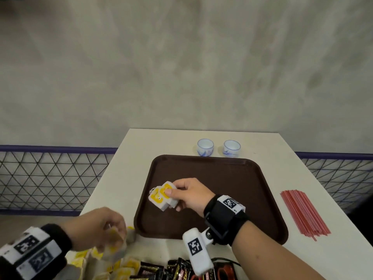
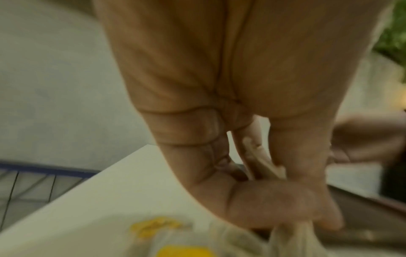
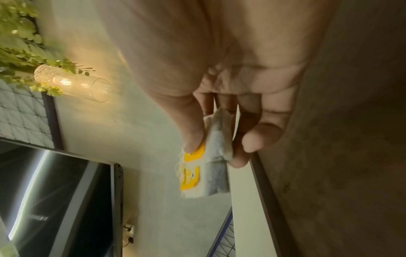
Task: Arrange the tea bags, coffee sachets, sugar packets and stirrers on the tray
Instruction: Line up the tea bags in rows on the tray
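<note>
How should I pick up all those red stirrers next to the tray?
Probably grip the red stirrers around the bundle's middle, coming from above, fingers across the sticks. They lie flat on the table, parallel and slightly fanned, so a middle pinch should keep both ends balanced.

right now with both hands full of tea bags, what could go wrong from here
1. The right hand pinches a small stack of tea bags over the tray by one end; the loose ends may fan out or slip.
2. The left hand grips more bags above the pile; tangled strings might drag extras off the table edge.
</note>
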